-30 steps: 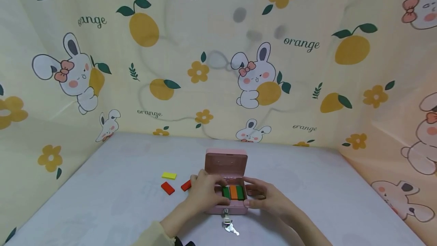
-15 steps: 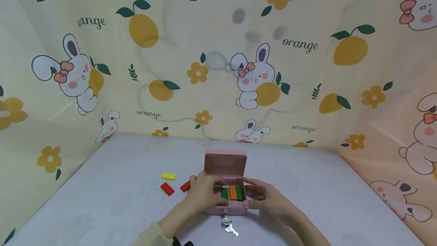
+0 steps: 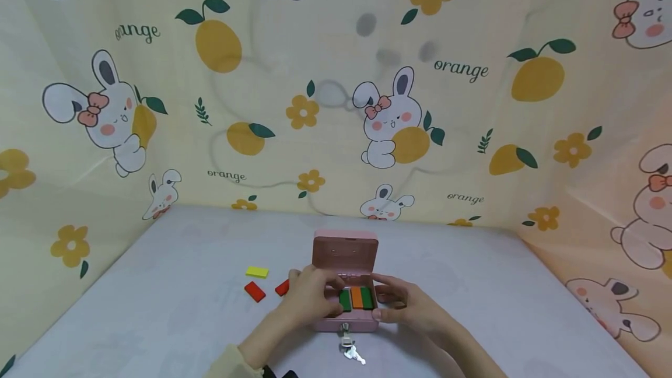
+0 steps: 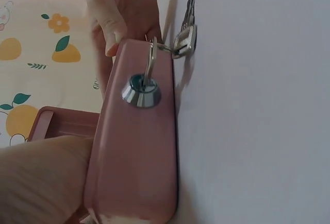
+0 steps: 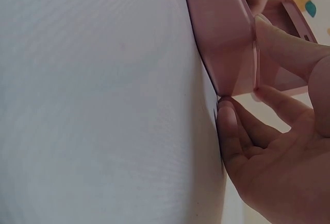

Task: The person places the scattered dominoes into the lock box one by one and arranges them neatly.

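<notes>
A small pink metal cash box (image 3: 357,324) stands on the table with its lid (image 3: 345,254) raised. Inside, a green block (image 3: 345,300) lies left of an orange block (image 3: 357,298), with a narrow gap between; another green block (image 3: 367,297) adjoins the orange one on its right. My left hand (image 3: 307,297) reaches over the box's left side, thumb and forefinger spread apart just left of the first green block; its palm hides that part of the box. My right hand (image 3: 415,306) holds the box's right end, with the thumb (image 5: 278,41) on the rim and a forefinger farther back.
Keys (image 3: 354,355) hang from the lock (image 4: 142,91) on the box's front. Left of the box lie a yellow block (image 3: 257,272), a red block (image 3: 255,291) and a second red block (image 3: 282,287) partly behind my left hand. A printed curtain surrounds the table.
The left green block has shifted slightly left, away from the orange one. My left thumb and forefinger have drawn a little left, off that block. My right hand stays at the box.
</notes>
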The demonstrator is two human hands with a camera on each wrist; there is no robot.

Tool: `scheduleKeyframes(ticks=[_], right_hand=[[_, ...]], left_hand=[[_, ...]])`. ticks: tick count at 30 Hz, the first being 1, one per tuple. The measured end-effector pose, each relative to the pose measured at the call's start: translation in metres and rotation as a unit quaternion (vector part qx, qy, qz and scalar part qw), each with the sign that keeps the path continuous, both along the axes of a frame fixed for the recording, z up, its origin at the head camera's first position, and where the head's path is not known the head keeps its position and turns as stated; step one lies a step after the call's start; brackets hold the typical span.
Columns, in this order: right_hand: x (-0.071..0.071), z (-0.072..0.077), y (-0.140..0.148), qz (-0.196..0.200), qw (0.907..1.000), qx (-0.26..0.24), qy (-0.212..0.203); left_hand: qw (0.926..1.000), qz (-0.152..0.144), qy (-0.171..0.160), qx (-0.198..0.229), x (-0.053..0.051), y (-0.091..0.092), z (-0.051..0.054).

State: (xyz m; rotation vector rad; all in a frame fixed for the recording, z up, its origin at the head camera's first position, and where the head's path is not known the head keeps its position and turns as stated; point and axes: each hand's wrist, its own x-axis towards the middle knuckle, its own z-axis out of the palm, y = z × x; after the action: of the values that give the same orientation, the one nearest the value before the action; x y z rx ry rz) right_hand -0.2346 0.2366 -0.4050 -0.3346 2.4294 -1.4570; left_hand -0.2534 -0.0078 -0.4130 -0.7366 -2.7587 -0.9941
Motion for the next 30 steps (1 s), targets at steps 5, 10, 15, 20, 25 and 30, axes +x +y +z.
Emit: scheduleKeyframes(ticks=[5,10,15,20,25,30], right_hand=[[0.0004,-0.0003,-0.0007,-0.008,1.0000,0.002,-0.005],[0.0000,-0.0008,-0.0009,-0.011,0.9999,0.003,-0.007],[-0.0002,-0.0029,0.0012,0.007,0.9999,-0.011,0.003],[0.0004,-0.0062,0.0053,0.035,0.9986,-0.034,0.018],[0.0014,-0.0028,0.0044,0.033,0.9988,-0.033,0.015],[0.0016,-0.0002,0.0016,0.013,0.9997,-0.018,0.006]], left_hand=[[0.9998,0.019,0.005,-0.003,0.0022,0.0036,-0.0018],[0.9997,0.020,0.015,0.000,0.0040,0.0057,-0.0027],[0.9993,0.021,0.030,0.008,0.0043,0.0056,-0.0051],[0.9992,0.016,0.035,0.013,0.0049,0.0056,-0.0064],[0.9992,0.015,0.035,0.012,0.0046,0.0055,-0.0060],[0.9990,0.018,0.040,0.013,0.0034,0.0058,-0.0075]])
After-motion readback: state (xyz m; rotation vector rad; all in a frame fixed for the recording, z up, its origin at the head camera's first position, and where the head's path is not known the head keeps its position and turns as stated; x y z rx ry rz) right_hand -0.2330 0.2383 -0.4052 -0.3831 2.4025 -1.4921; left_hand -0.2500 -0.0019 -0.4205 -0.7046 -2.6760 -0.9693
